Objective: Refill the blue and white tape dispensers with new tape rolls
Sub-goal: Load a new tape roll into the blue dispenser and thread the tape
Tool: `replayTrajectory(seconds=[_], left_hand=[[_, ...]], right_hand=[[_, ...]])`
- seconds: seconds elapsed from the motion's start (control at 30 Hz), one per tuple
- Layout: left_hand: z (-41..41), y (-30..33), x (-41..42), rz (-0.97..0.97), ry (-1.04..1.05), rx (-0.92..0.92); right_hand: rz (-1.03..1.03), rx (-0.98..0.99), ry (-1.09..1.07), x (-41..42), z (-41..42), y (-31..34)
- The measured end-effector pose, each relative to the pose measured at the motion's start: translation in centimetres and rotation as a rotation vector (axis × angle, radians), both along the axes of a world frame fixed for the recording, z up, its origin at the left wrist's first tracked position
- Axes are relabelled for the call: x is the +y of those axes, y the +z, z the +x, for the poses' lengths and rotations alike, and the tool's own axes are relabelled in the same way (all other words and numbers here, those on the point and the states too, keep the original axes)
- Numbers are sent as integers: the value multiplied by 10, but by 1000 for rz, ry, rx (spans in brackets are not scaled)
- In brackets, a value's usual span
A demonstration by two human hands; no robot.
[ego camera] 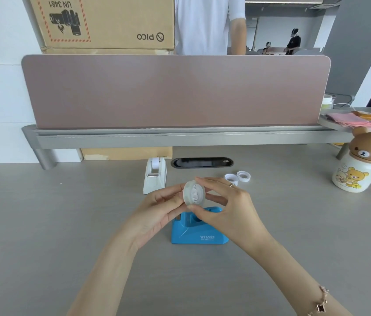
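A clear tape roll point(194, 193) with a white hub in its core is held in the air between both hands, just above the blue dispenser point(199, 231). My right hand point(228, 208) pinches the roll's rim between index finger above and thumb below. My left hand point(157, 210) holds it from the left side with its fingertips. The blue dispenser's roll bay looks empty, partly hidden by my hands. Further back stands the white dispenser point(155, 176) with a white roll in it.
Two small white rings point(237, 177) lie on the grey desk point(66, 224) right of the white dispenser. A bear-lidded bottle point(355, 165) stands at the far right. A cable slot point(202, 162) and a pink partition point(175, 92) lie behind; a person stands beyond.
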State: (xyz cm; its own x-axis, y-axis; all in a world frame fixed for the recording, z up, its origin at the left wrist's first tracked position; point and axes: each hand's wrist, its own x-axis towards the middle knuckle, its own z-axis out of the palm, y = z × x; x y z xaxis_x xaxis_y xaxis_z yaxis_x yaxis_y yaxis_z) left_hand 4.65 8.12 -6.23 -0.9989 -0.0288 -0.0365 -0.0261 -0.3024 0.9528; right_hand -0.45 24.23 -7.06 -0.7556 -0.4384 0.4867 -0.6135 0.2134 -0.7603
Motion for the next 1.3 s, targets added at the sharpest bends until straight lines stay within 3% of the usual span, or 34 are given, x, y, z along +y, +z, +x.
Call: replayTrajectory(seconds=[0.73, 0.9, 1.03, 1.1, 1.2, 1.3], left_hand=[[-2, -15, -6, -146, 39, 17], [-3, -12, -5, -135, 19, 13], [-6, -7, 1, -3, 17, -17], [-6, -6, 4, -108, 58, -18], [-8, -7, 3, -471, 195, 13], [-8, -8, 2, -496, 205, 39]], right_hand=[[49, -28, 68, 1, -1, -1], [117, 86, 28, -1, -4, -4], [174, 211, -48, 0, -9, -10], [200, 246, -58, -1, -9, -13], [217, 297, -59, -2, -9, -16], [233, 318, -66, -3, -9, -18]])
